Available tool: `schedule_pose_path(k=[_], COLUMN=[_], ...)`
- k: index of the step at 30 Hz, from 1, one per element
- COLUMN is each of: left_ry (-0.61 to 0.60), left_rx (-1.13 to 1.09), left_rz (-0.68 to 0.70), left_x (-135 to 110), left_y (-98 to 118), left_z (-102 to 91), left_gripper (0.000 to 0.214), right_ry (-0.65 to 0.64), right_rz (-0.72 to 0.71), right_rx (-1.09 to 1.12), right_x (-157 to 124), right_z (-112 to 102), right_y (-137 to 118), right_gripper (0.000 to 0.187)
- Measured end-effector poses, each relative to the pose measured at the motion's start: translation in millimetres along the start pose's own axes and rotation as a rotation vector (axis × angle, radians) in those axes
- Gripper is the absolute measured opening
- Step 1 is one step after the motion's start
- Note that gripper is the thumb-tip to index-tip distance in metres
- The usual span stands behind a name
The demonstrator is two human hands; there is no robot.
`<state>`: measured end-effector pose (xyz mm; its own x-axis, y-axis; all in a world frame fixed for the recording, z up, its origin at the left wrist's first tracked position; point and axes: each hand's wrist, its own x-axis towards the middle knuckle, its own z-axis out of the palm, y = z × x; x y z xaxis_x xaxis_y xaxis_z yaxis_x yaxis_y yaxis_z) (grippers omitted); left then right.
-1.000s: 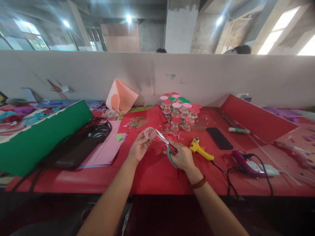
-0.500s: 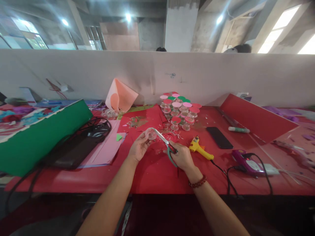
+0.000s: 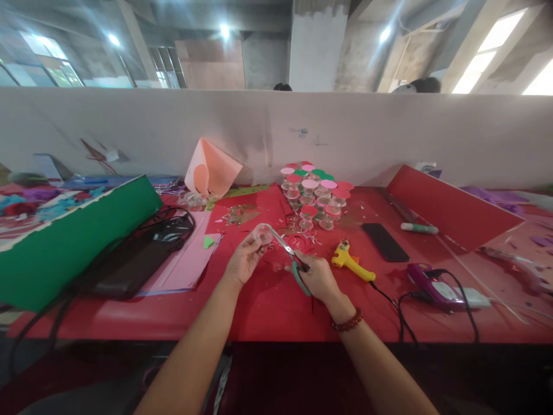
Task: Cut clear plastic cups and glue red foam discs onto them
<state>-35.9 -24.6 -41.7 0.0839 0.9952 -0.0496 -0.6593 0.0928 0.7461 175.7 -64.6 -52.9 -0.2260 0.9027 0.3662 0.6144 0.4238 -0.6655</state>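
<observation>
A small clear plastic cup is pinched in the fingers of my left hand, its round end turned toward me. My right hand is closed around the green handles of a pair of scissors. The blade tips reach the cup's upper right rim; whether they bite into it I cannot make out. Behind my hands stands a cluster of clear cup shapes topped with red, pink and green paper discs. Thin trimmings lie scattered below the blades.
A yellow glue gun lies right of my right hand, corded toward a purple power strip. Beyond it are a black phone and a glue stick. Pink paper and a black bag lie left, between green and red boards.
The scissor blades have closed somewhat and the cup has shifted slightly left in my left hand. Everything else stays where it was.
</observation>
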Motion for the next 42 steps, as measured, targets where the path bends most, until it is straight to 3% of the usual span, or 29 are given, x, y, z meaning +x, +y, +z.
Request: schedule_pose_path(k=[12, 20, 22, 26, 30, 36, 42], left_ry=[-0.027, 0.003, 0.020, 0.058, 0.061, 0.029, 0.009], left_rx=[-0.027, -0.094, -0.095, -0.091, -0.081, -0.045, -0.017], left_rz=[0.034, 0.070, 0.071, 0.105, 0.103, 0.102, 0.100], left_x=[4.1, 7.8, 7.7, 8.0, 7.7, 4.4, 3.6], left_y=[-2.8, -4.0, -2.7, -0.6, 0.2, 1.0, -0.8], left_z=[-3.4, -3.9, -3.5, -5.1, -6.5, -4.1, -2.1], left_gripper=[0.030, 0.033, 0.032, 0.033, 0.039, 0.042, 0.041], right_ry=[-0.069, -0.389, -0.360, -0.112, 0.065, 0.121, 0.134], right_rz=[0.091, 0.345, 0.298, 0.071, -0.026, -0.020, -0.055], right_rx=[0.301, 0.659, 0.603, 0.234, -0.045, -0.240, -0.273], right_x=[6.2, 24.2, 32.1, 40.2, 32.3, 22.9, 21.4], right_z=[3.6, -10.5, -13.2, -9.4, 0.7, 3.4, 4.9], right_y=[1.0, -5.8, -5.8, -2.6, 0.6, -0.9, 0.6], right_gripper=[0.031, 0.048, 0.047, 0.038, 0.034, 0.039, 0.041])
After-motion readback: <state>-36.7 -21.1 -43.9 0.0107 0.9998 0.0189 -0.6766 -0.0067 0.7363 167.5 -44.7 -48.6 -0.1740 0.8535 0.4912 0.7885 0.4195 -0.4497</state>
